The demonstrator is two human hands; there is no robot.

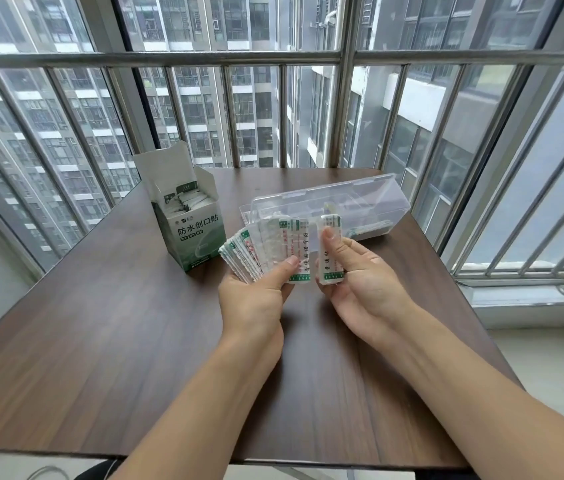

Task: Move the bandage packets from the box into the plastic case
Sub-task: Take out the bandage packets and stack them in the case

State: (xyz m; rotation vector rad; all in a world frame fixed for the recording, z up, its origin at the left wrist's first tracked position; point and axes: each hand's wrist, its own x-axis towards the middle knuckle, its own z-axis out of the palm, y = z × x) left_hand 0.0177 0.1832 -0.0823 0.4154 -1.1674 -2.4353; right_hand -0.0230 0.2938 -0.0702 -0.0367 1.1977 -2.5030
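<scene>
Left hand [256,292]: grip clamped, thumb on top, on a fanned stack of bandage packets [260,251], spread probably so single packets can be peeled off. Right hand [356,275]: grip pinched on a small squared bundle of packets [331,249], held upright just beside the fan, apparently separated for transfer. Plastic case [329,206]: clear, lid open, directly behind both hands, some contents already inside. Box [189,216]: flaps up, packets remaining, left of the case. Worktop [100,341]: dark wood, carrying box and case.
</scene>
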